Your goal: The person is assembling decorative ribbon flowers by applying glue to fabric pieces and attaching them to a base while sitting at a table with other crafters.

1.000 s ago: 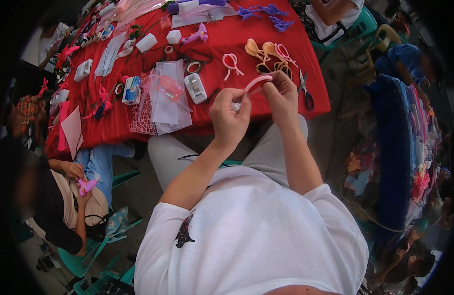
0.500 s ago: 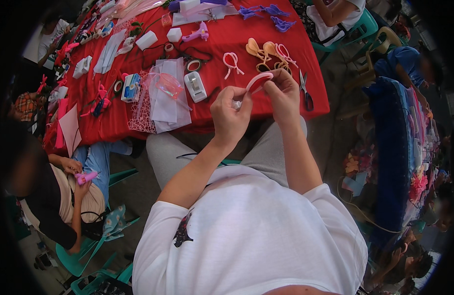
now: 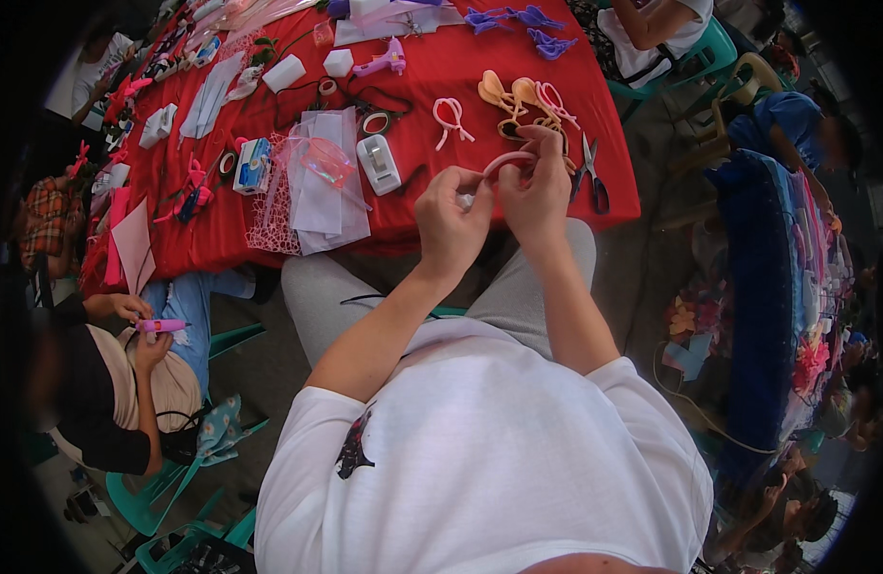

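A bent pink pipe cleaner [image 3: 506, 161] arches between my two hands, just above the front edge of the red-covered table. One end sits pinched between the thumb and fingers of my left hand [image 3: 451, 212]. My right hand [image 3: 537, 191] grips the other end, its upper fingers raised and bent. Something small and white [image 3: 465, 200] shows under my left fingers; its kind is unclear. Beyond my hands lies a pink loop with crossed ends [image 3: 449, 122]. Peach looped pieces [image 3: 518, 99] are farther right. Scissors [image 3: 592, 177] rest by my right hand.
On the red tablecloth [image 3: 417, 81] lie a white tape dispenser [image 3: 379, 165], clear plastic sheets [image 3: 317, 215], a blue-and-white box [image 3: 253, 166], a purple glue gun [image 3: 382, 59] and purple bows [image 3: 547, 43]. At left a seated person holds a pink glue gun [image 3: 162, 326].
My right hand has turned and shifted slightly left, its fingers rising. The pink strip's arch has tilted, and its red inner side shows less. The person at left has turned the glue gun.
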Demonstrator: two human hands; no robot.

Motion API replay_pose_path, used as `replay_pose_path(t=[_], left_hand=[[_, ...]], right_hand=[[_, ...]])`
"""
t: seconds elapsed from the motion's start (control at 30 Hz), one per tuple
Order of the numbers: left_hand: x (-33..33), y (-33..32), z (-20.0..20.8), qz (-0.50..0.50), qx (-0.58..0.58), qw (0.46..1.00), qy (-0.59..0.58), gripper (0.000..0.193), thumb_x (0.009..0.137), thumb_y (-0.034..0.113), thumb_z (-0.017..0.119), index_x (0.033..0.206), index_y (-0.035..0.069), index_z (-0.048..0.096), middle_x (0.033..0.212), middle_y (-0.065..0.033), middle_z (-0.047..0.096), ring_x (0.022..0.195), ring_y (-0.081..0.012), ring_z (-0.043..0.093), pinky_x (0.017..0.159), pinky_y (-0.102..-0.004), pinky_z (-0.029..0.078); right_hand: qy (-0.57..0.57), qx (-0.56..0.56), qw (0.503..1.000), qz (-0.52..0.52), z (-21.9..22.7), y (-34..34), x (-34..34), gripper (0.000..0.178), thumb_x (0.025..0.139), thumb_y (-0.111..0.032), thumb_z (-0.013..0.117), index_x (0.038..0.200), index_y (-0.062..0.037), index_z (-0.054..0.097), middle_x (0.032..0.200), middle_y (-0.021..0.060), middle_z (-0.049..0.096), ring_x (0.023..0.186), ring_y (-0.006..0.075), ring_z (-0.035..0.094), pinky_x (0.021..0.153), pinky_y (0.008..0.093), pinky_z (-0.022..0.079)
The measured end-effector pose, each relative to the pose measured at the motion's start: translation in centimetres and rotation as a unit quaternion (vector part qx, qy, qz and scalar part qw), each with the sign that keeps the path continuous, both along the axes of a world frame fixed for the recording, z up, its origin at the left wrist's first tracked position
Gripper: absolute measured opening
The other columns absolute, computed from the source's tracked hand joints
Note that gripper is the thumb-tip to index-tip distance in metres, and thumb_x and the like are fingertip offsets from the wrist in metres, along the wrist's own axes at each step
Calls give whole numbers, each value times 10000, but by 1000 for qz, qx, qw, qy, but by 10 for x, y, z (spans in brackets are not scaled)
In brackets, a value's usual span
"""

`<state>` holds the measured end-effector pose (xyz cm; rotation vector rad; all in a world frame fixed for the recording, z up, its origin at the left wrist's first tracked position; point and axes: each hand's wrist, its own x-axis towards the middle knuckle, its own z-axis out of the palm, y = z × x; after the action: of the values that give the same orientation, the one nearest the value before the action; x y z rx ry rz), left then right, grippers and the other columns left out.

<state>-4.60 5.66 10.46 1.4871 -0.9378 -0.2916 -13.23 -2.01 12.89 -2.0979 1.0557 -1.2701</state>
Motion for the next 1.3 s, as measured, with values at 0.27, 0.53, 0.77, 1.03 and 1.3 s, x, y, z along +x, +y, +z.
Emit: replay_pose_path(t=[0.27,0.53,0.77,1.03,1.3], left_hand=[[7,-4,-24,12,21,999,40,125,825,87,703,865,-19,651,791,-163,689,697,-269,680,622,-346,516],[10,-4,-20,-56,65,972,219,132,867,110,712,871,-14,666,735,-42,671,615,-45,562,545,-212,427],[10,-4,-22,-71,61,953,287,78,867,66,686,871,-1,646,743,-28,647,624,-43,567,547,-175,411],[5,-8,-31,-65,42,929,362,125,826,95,686,832,-27,659,704,-34,647,608,-62,562,544,-215,427],[8,-6,-26,-80,35,914,396,125,870,89,688,897,-25,646,781,-46,655,671,-66,585,588,-202,443]], right_hand=[[24,13,1000,-8,-16,3,-2,485,742,40,630,1212,-5,517,980,125,627,751,228,611,676,316,515],[-130,207,961,125,-36,-14,-10,218,795,-78,785,898,-2,609,803,42,653,715,76,568,641,265,480],[-32,106,993,46,-24,-12,-10,250,763,-84,792,784,8,561,711,108,567,608,191,538,586,313,451],[27,-72,997,13,-31,-13,-8,175,818,-108,729,805,-13,583,741,121,581,653,313,585,595,392,476],[-64,77,993,64,-32,-15,-6,215,797,-78,771,955,-47,628,820,66,641,714,166,641,637,285,506]])
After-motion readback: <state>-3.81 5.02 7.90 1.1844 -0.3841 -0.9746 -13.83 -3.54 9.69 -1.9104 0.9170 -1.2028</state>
